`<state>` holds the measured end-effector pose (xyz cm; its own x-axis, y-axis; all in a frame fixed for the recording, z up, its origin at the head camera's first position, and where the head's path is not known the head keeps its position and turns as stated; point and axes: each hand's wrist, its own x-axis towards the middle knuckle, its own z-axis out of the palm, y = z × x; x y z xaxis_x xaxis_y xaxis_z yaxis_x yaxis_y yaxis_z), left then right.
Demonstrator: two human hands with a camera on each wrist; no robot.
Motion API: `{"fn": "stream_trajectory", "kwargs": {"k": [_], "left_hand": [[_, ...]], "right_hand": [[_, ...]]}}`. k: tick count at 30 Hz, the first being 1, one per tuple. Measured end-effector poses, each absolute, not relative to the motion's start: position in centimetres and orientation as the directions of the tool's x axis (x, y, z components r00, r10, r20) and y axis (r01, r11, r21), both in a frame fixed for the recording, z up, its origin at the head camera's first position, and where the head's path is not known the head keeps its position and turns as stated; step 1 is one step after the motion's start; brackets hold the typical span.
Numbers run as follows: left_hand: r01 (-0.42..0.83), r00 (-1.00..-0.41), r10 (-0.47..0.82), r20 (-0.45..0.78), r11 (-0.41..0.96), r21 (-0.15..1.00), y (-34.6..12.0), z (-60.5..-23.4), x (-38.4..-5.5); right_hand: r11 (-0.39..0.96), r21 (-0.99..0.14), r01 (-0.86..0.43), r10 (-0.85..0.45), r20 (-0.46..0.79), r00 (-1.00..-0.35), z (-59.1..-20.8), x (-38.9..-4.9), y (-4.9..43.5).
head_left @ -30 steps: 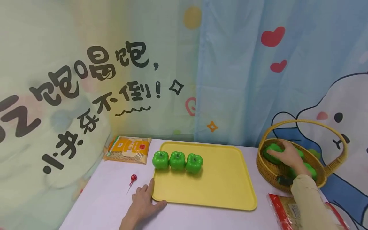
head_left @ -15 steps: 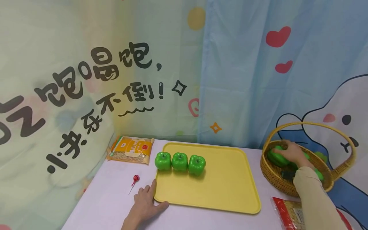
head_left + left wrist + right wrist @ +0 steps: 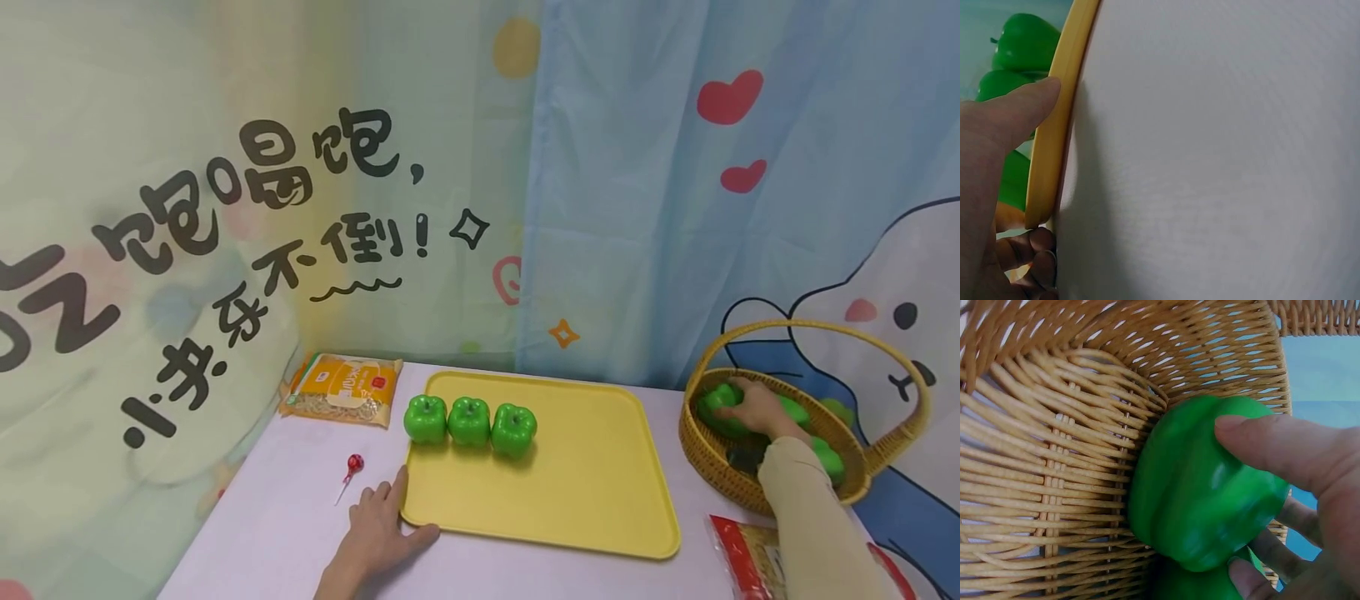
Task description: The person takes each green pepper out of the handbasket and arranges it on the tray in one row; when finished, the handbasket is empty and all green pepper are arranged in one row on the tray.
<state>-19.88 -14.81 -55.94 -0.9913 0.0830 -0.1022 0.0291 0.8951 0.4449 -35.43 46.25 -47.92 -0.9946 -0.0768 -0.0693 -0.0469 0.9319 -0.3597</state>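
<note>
Green bell pepper (image 3: 1185,494) sits inside the wicker basket (image 3: 708,458), pinched by the right hand (image 3: 759,410), thumb over one flank, fingers curled round the other. It lies just leftward of that wrist, so blocky I can't make out a long axis. Well apart, the left hand (image 3: 375,530) spreads thumb and forefinger along a corner of the yellow tray (image 3: 555,500), which bears three more peppers (image 3: 469,422).

Head view bright, even; wrist views dimmer. Soft shadow beside tray (image 3: 1050,150); glints on peppers (image 3: 469,422).
</note>
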Motion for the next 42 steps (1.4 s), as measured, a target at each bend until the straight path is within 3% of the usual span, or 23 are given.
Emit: {"fn": "stream_trajectory", "kwargs": {"k": [13,25,42], "left_hand": [[0.052,-0.993,0.091,-0.07,0.899,0.436,-14.8,-55.8,-19.7],[0.066,-0.993,0.099,-0.056,0.901,0.429,-14.8,-55.8,-19.7],[0.053,-0.991,0.102,-0.09,0.901,0.43,-14.9,-55.8,-19.8]], "right_hand": [[0.934,-0.343,-0.098,-0.112,-0.019,-0.994,-47.5,-34.8,46.9],[0.928,-0.372,0.011,0.019,0.018,-1.0,-45.1,-31.3,47.1],[0.903,-0.424,-0.062,0.057,0.262,-0.963,-43.6,-26.2,43.2]]}}
